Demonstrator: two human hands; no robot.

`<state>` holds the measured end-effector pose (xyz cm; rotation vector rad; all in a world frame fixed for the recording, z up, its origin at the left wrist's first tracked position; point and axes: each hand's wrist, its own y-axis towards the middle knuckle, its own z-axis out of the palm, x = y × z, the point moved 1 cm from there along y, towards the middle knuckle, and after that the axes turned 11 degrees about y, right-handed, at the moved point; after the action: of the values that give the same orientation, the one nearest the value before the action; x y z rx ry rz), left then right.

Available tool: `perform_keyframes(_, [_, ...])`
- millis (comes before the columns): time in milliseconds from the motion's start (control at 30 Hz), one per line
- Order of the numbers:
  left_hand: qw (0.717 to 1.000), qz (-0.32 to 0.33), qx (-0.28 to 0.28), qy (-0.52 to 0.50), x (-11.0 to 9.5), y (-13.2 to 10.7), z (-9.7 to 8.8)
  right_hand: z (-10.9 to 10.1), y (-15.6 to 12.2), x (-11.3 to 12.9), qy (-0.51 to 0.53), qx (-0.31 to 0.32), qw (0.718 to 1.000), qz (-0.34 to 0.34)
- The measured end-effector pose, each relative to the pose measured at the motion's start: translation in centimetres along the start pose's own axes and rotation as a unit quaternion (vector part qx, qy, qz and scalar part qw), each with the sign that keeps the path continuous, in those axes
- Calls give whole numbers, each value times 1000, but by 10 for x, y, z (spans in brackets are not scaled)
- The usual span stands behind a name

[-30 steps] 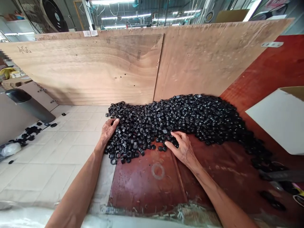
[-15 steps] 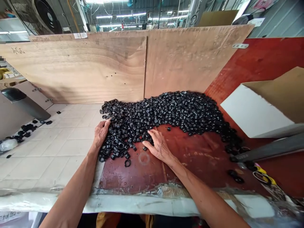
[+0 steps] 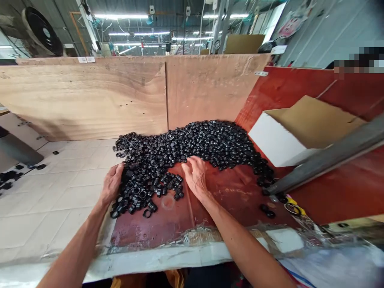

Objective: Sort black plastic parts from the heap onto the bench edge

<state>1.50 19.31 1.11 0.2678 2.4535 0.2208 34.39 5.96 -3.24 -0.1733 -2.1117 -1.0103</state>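
Observation:
A long heap of small black plastic rings and caps lies across the work surface against the wooden board. At its left end, my left hand rests on edge, fingers stretched toward the pieces and touching them. Around its fingertips the heap's border partly hides the grip. My right hand is at the heap's front edge, over the red board, with thumb and fingers apart and fingertips against the pieces. Left of it lies a loose cluster of black rings. One single ring lies nearer the front.
Behind the heap stands an upright plywood board. On the right are an open white carton and a slanting grey metal bar. A grey post and scattered black pieces stand at left. Plastic-wrapped padding lines the front edge.
The camera view has turned to the right. My right hand has moved right and away from me relative to the board, and a cluster of rings now lies spread to its left.

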Motion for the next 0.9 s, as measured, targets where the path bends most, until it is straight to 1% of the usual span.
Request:
perform_keyframes(33, [1000, -5, -7, -4, 4, -3, -6, -10, 7, -10, -43, -47, 997, 43])
perform_keyframes(100, [1000, 10, 7, 12, 18, -13, -16, -33, 18, -32, -121, -130, 977, 118])
perform_keyframes(167, [998, 16, 47, 36, 39, -27, -24, -56, 23, -54, -168, -203, 951, 162])
perform_keyframes(200, [997, 29, 64, 43, 50, -36, -26, -66, 25, -64, -179, -232, 939, 179])
perform_keyframes(233, [994, 58, 80, 50, 60, -46, -27, -73, 26, -74, -183, -251, 929, 204])
perform_keyframes(267, [991, 87, 87, 61, 68, -57, -26, -77, 27, -82, -184, -239, 926, 226])
perform_keyframes(300, [988, 112, 79, 75, 73, -68, -24, -79, 28, -89, -182, -218, 931, 229])
perform_keyframes(367, [979, 163, 74, 101, 75, -89, -18, -78, 29, -97, -176, -164, 945, 221])
perform_keyframes(433, [968, 198, 76, 131, 65, -105, -10, -73, 30, -99, -171, -115, 957, 207])
perform_keyframes(500, [958, 232, 58, 158, 51, -115, -3, -68, 30, -97, -169, -72, 963, 195])
perform_keyframes(600, [950, 257, 50, 170, 30, -122, 5, -58, 30, -88, -159, 7, 976, 149])
perform_keyframes(700, [948, 266, 39, 168, 18, -125, 8, -44, 28, -74, -130, 86, 984, 90])
perform_keyframes(767, [948, 265, 31, 171, 13, -128, 9, -32, 25, -61, -113, 117, 984, 74])
perform_keyframes(900, [949, 260, 26, 174, 6, -135, 10, -7, 11, -32, -82, 146, 984, 65])
